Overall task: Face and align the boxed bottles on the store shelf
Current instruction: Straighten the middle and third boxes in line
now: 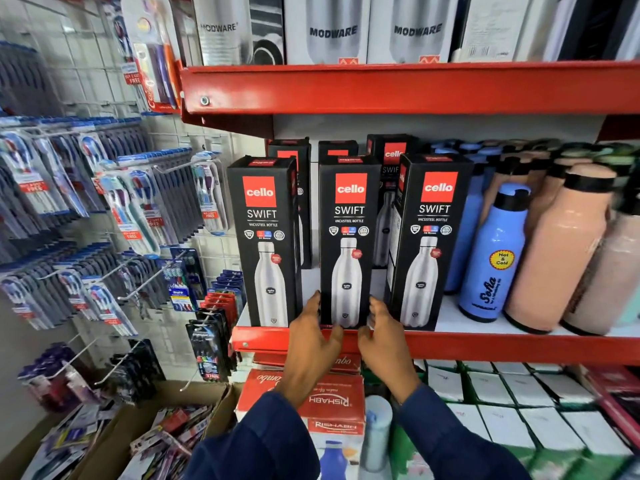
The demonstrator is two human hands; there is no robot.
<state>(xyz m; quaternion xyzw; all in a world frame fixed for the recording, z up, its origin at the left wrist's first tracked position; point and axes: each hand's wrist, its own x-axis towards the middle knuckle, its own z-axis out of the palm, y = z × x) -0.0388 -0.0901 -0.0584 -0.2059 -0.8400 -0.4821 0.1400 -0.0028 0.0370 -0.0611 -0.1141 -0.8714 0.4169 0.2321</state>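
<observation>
A: Boxes, front row: three. Left box (265, 242), middle box (348, 242), right box (431, 240), all upright at the shelf lip (485, 346), fronts facing out.

B: Behind them?

A: Three more back boxes (391, 157), mostly hidden; only their tops and slivers of their sides show.

B: Hands?

A: Left hand (311, 341) at 7 o'clock of the middle box, fingers spread against its lower left edge. Right hand (384, 336) at 5 o'clock, fingers spread against its lower right edge. Both cup the base, neither fully closed. Fingertips slip behind the box sides, so how firmly they grip is hard to tell.

B: Loose bottles?

A: At 3 o'clock of the boxes: blue bottle (493, 258) in front, peach bottle (557, 251) beside it, more behind; the count is unclear, since the right edge blurs.

B: Above?

A: Three white cartons (329, 29), tops cut off.

B: Containers?

A: Cardboard bin (166, 403) at 7 o'clock, holding jumbled packets, indistinct.
</observation>
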